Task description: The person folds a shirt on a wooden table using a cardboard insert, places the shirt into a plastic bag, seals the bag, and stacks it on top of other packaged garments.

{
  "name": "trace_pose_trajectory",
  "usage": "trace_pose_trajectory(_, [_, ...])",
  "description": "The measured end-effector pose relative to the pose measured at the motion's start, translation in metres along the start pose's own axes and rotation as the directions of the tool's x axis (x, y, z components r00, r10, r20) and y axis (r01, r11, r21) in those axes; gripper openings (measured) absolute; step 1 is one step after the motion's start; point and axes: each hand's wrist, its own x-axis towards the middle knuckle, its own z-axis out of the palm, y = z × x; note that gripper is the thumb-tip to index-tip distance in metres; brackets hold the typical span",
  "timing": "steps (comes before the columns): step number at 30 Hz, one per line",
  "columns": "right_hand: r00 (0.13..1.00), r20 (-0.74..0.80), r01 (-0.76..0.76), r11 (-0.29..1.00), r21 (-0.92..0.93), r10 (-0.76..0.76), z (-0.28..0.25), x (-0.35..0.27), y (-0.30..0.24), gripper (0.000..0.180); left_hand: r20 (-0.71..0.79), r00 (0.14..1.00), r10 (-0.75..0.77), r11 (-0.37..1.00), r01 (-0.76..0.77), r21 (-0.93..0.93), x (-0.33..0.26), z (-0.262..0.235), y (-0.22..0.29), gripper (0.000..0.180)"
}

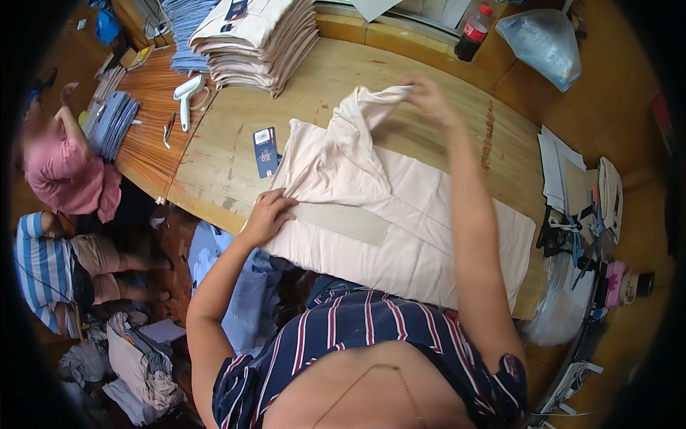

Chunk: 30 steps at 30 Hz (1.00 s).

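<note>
A pale cream shirt (421, 186) lies partly folded on the wooden table in front of me, its upper part bunched and turned over. On its near half rests a flat greyish card (343, 222), partly covered by the cloth. My left hand (268, 217) is closed on the shirt's left edge by the end of the card, fingers curled over the cloth. Farther off, my right hand (427, 100) is raised, pinching a twisted end of the shirt and holding it up; it is slightly blurred. A dark blue hang tag (265, 152) lies beside the shirt's left edge.
A tall stack of folded cream shirts (257, 43) stands at the back, near blue folded ones (187, 28). A white lint roller (187, 100) and small snips (169, 130) lie left. A cola bottle (474, 33) stands on the ledge. Two people are at the left.
</note>
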Motion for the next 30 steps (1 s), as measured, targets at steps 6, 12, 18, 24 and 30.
trace_pose_trajectory(6, [0.996, 0.021, 0.085, 0.982, -0.168, -0.082, -0.036, -0.068, -0.142, 0.019, -0.042, 0.999, -0.013, 0.993, 0.008, -0.12, 0.005, 0.002, 0.001, 0.041])
trace_pose_trajectory(12, [0.937, 0.191, 0.272, 0.954, 0.129, -0.293, 0.096, -0.114, -0.245, 0.023, -0.113, 0.964, -0.242, 0.962, 0.224, -0.156, -0.016, 0.029, -0.023, 0.049])
trace_pose_trajectory(18, [0.801, 0.293, 0.449, 0.848, 0.28, -0.521, 0.208, -0.129, -0.229, 0.021, -0.11, 0.992, 0.055, 0.981, -0.074, -0.18, 0.02, -0.005, 0.005, 0.056])
trace_pose_trajectory(24, [0.986, -0.159, 0.099, 0.944, 0.314, -0.05, 0.095, -0.16, -0.17, 0.022, 0.258, 0.965, 0.046, 0.995, -0.021, -0.099, 0.053, -0.031, -0.012, 0.064])
trace_pose_trajectory(30, [0.694, -0.572, -0.281, 0.896, 0.344, 0.437, -0.009, -0.279, -0.009, 0.018, 0.31, 0.946, -0.095, 0.988, 0.051, 0.148, 0.118, -0.033, 0.002, 0.054])
